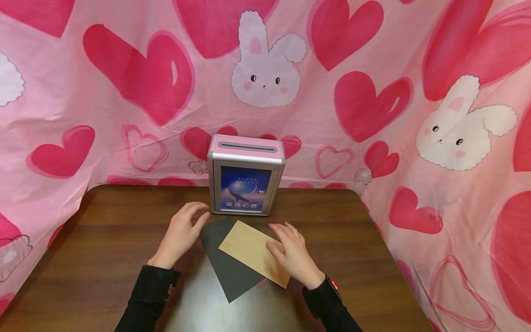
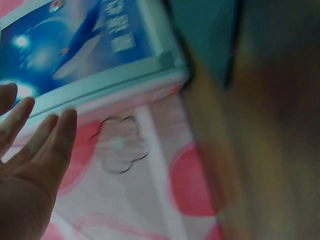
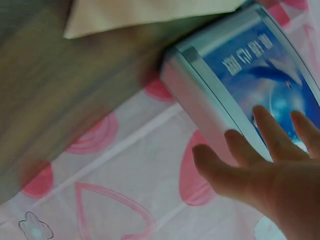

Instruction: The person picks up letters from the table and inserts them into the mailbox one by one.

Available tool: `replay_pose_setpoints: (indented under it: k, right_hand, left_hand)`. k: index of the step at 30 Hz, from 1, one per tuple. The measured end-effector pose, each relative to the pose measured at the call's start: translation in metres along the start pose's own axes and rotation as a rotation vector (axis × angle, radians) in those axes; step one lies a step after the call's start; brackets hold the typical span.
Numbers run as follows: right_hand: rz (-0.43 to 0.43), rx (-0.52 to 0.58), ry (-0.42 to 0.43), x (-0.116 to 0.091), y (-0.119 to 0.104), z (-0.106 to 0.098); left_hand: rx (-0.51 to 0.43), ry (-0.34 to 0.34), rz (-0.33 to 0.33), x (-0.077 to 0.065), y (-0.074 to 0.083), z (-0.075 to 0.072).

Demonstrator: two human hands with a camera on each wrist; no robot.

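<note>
A tan envelope lies aslant across a dark grey envelope-like sheet on the table. My right hand hovers at the tan envelope's right end, fingers loosely bent and gripping nothing. To the left of the papers, my left hand is raised with relaxed fingers, its tips near the box's lower left corner. The pink and silver box stands upright behind the papers, with a slot on top and a blue whale picture in front. Both wrist views show empty fingers in front of the box.
A small reddish paper corner peeks out from under the envelopes. The brown wooden table extends to both sides. Pink cloth with hearts and rabbits hangs close behind the box and along the sides.
</note>
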State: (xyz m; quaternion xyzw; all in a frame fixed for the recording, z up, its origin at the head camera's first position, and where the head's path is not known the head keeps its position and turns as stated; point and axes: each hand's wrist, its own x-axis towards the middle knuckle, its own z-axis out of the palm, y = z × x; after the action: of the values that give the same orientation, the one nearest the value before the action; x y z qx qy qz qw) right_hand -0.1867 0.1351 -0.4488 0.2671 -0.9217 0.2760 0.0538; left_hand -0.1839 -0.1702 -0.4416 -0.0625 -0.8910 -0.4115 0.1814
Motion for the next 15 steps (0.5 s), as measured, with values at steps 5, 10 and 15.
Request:
replay_pose_setpoints:
  k: [5, 10, 15]
  right_hand:
    - [0.036, -0.045, -0.102, -0.011, 0.005, 0.005]
    - [0.079, -0.081, -0.149, -0.017, 0.009, 0.009]
    - [0.102, -0.103, -0.161, -0.024, 0.013, 0.011]
  left_hand:
    - [0.044, -0.2, -0.13, -0.009, -0.009, 0.019]
    - [0.103, -0.264, -0.212, -0.014, -0.013, 0.036]
    - [0.193, -0.302, -0.254, -0.015, -0.01, 0.049]
